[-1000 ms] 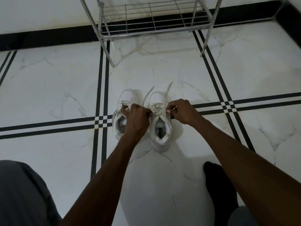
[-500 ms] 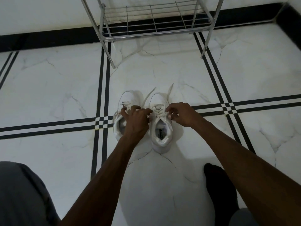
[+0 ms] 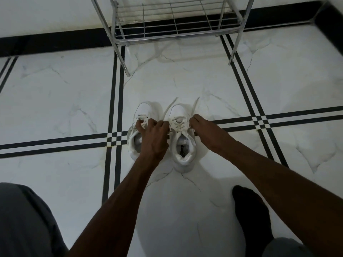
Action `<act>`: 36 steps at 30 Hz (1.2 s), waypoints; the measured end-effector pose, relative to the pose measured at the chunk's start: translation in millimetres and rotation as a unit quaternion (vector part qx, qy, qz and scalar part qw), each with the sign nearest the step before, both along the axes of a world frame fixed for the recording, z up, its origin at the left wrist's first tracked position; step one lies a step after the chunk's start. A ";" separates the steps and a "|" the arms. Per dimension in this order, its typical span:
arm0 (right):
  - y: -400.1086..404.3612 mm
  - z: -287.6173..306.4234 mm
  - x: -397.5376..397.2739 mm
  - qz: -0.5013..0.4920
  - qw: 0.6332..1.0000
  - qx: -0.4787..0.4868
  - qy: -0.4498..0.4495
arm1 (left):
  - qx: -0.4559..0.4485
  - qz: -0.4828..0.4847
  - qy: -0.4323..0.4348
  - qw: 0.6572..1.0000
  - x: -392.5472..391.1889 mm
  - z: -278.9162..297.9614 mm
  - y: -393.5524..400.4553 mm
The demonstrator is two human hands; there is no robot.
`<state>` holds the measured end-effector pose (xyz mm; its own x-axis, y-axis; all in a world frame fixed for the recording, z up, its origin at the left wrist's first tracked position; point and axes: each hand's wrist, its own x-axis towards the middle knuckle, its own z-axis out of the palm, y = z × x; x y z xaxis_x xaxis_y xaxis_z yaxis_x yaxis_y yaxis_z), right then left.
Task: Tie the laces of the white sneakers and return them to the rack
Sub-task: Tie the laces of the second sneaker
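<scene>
Both hands on the laces of the right-hand white sneaker, rack standing bare behind.

Two white sneakers sit side by side on the marble-look floor [image 3: 185, 210], toes toward the wire shoe rack [image 3: 176, 21], well short of it. The left hand [image 3: 153, 135] lies over the gap between the pair, covering much of the left sneaker [image 3: 143, 112], its fingers curled shut on a lace end [image 3: 169, 108] that runs out past the toe. The right hand [image 3: 207, 129] is just beside the right sneaker [image 3: 181, 138], fingertips pinched together on the other lace end [image 3: 195, 104]. The criss-cross lacing shows between the hands; a label sits inside that sneaker's opening. The rack's lowest shelf holds nothing. A dark-socked foot [image 3: 250, 210] rests near the right forearm, and a grey trouser knee [image 3: 24, 219] fills the lower left.
</scene>
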<state>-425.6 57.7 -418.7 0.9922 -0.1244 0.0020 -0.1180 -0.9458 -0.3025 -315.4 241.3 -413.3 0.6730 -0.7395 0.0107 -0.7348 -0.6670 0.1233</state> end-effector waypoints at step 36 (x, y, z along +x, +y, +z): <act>8.7 -5.1 -3.6 -0.217 0.958 0.188 -0.006 | -0.026 -0.020 -0.019 0.999 -6.2 -13.1 -6.4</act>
<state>-429.1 66.4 -423.8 0.8473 -0.5189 -0.1131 -0.4696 -0.6327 -0.6158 -321.6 235.0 -426.4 0.6413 -0.7635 0.0757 -0.7656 -0.6304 0.1280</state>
